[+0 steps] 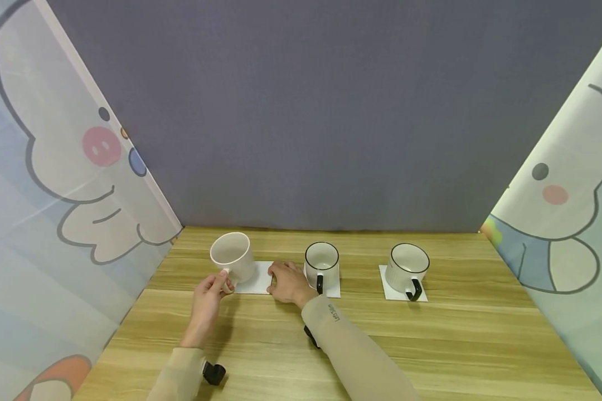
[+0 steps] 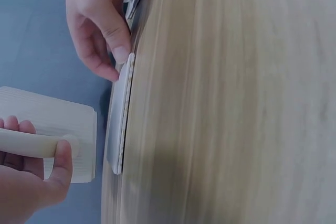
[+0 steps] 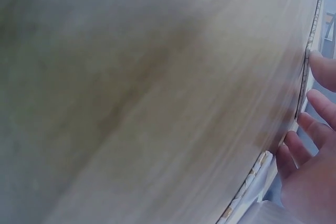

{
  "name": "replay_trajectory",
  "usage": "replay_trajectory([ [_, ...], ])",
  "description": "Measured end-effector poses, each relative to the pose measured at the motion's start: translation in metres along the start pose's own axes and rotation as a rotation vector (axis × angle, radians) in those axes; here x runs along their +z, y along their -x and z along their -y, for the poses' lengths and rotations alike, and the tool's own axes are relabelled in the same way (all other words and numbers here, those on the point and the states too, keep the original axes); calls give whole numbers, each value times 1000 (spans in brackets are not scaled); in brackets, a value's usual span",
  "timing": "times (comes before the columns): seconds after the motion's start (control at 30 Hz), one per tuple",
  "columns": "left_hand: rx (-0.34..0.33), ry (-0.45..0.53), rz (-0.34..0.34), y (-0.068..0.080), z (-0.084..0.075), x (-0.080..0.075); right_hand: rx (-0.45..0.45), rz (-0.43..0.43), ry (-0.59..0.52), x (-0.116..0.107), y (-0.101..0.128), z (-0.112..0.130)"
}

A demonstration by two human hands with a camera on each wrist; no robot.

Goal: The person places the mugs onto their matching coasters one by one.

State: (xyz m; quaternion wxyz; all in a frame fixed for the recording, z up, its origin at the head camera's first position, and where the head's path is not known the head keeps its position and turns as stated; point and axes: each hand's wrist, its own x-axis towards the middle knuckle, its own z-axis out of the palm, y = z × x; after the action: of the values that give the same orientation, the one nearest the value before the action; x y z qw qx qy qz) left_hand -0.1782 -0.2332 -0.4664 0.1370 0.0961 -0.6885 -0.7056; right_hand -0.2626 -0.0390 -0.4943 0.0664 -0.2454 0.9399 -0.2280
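Note:
My left hand (image 1: pixel 208 301) grips the handle of a plain white mug (image 1: pixel 232 253) at the left. In the left wrist view, thumb and fingers wrap round the mug's handle (image 2: pixel 29 144), and a gap shows between the mug's base and the white square coaster (image 2: pixel 119 119). With thumb and fingertips, my right hand (image 1: pixel 291 284) touches that coaster's right edge. The right wrist view shows the right hand's fingers (image 3: pixel 315 129) spread apart beside the coaster's edge. Part of the coaster is hidden behind the mug.
Close right of the right hand, a black-rimmed white mug (image 1: pixel 323 257) with a black handle stands on a coaster (image 1: pixel 334 289). Farther right, a similar mug (image 1: pixel 408 264) stands on another coaster (image 1: pixel 388 291). A grey panel (image 1: pixel 321 111) rises behind the wooden table (image 1: pixel 456 340).

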Motion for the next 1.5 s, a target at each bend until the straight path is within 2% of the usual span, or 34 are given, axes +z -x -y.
replay_trajectory([
  [0.17,-6,-31,21,0,3,7,0,-6,-8,0,0,-1],
  [0.37,-16,-16,25,1,5,14,-8,-23,-9,2,-1,-3],
  [0.83,-44,-44,32,-1,12,22,-23,-55,-16,3,-1,-4],
  [1.03,-38,-62,29,-1,15,24,-20,-58,-22,3,0,-3],
  [1.5,-40,-79,68,2,10,24,-30,-72,-22,3,1,-3],
])
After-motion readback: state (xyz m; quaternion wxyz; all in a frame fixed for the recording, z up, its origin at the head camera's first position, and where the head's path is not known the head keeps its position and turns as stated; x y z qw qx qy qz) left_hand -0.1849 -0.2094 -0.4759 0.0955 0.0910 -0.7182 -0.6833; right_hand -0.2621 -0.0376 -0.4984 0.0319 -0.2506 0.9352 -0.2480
